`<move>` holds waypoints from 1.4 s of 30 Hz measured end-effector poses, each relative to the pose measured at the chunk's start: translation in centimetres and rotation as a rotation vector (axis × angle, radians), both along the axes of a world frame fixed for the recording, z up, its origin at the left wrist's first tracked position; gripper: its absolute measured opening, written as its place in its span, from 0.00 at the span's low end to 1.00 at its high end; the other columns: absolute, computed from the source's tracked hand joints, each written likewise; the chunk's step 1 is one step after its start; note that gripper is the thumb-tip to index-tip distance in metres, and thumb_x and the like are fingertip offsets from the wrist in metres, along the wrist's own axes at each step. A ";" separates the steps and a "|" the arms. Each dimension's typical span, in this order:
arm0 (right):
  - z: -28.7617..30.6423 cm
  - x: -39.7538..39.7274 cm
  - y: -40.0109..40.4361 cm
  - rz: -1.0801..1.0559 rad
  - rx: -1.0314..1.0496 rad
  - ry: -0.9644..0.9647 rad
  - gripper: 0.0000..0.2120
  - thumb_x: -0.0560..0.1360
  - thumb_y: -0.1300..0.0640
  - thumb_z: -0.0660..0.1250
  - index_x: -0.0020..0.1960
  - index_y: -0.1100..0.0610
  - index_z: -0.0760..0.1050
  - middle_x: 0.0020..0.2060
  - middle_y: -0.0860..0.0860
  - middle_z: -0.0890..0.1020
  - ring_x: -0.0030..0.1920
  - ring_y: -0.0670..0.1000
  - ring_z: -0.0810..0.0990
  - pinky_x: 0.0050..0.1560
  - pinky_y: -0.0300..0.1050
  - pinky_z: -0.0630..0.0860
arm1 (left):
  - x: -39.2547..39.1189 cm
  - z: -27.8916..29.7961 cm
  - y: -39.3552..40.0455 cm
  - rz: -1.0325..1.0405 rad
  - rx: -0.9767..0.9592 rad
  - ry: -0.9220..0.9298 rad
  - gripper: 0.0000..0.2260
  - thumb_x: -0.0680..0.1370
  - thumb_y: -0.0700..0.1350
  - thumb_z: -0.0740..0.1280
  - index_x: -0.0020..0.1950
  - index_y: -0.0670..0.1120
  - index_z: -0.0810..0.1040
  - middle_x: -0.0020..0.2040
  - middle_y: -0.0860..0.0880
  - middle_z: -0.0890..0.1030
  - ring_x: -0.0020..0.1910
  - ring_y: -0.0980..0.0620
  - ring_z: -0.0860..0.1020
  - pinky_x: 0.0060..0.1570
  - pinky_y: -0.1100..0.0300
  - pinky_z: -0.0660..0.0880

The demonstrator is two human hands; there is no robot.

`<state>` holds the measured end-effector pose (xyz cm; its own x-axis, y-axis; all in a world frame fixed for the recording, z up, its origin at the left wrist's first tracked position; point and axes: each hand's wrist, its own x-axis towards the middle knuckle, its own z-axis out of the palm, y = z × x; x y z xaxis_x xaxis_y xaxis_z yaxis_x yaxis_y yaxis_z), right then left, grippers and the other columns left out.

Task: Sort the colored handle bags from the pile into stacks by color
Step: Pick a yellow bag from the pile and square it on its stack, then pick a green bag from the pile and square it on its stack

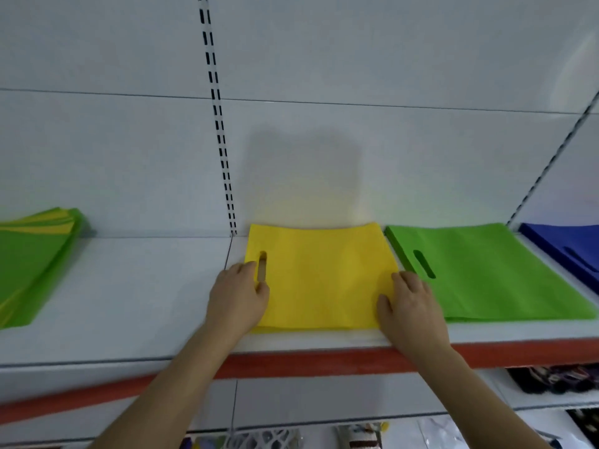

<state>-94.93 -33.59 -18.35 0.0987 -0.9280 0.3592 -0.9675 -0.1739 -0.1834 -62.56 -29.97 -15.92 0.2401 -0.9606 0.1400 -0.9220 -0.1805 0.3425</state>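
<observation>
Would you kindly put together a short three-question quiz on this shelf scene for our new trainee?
1. True or false: both hands are on the yellow stack.
2. Which stack lies directly right of the yellow one? A) blue B) green C) red
3. Fill in: the mixed pile at the far left shows green and ____ bags.

Key
1. True: the left hand holds its left edge, with a finger showing through the handle slot, and the right hand rests on its right edge.
2. B: the green stack; the blue stack lies beyond it.
3. Yellow.
</observation>
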 end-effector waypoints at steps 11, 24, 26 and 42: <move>0.5 0.2 -0.4 -0.043 0.122 0.156 0.28 0.78 0.36 0.58 0.53 0.60 0.80 0.60 0.62 0.81 0.56 0.64 0.79 0.53 0.56 0.79 | -1.0 -0.2 0.4 0.048 0.094 -0.077 0.32 0.77 0.67 0.56 0.73 0.48 0.72 0.67 0.47 0.78 0.65 0.40 0.73 0.64 0.47 0.73; 1.3 0.8 -0.4 -0.056 0.128 0.171 0.29 0.80 0.35 0.58 0.64 0.59 0.78 0.73 0.62 0.73 0.70 0.64 0.72 0.65 0.57 0.76 | -2.0 0.1 0.3 0.087 0.092 -0.047 0.31 0.81 0.65 0.59 0.78 0.49 0.64 0.71 0.45 0.73 0.68 0.39 0.71 0.63 0.46 0.74; 1.4 0.8 -0.2 -0.037 0.078 0.154 0.29 0.79 0.36 0.61 0.66 0.59 0.77 0.75 0.62 0.71 0.74 0.65 0.68 0.67 0.60 0.75 | -2.1 0.4 0.7 0.106 0.057 -0.057 0.32 0.80 0.66 0.57 0.79 0.48 0.65 0.73 0.46 0.72 0.70 0.40 0.70 0.64 0.46 0.74; 1.4 11.0 5.2 0.360 -0.031 0.063 0.32 0.81 0.37 0.53 0.69 0.59 0.79 0.73 0.62 0.75 0.78 0.66 0.66 0.72 0.65 0.70 | 3.6 0.7 11.5 0.308 -0.158 -0.233 0.34 0.79 0.64 0.53 0.75 0.44 0.74 0.77 0.40 0.71 0.77 0.38 0.65 0.76 0.40 0.63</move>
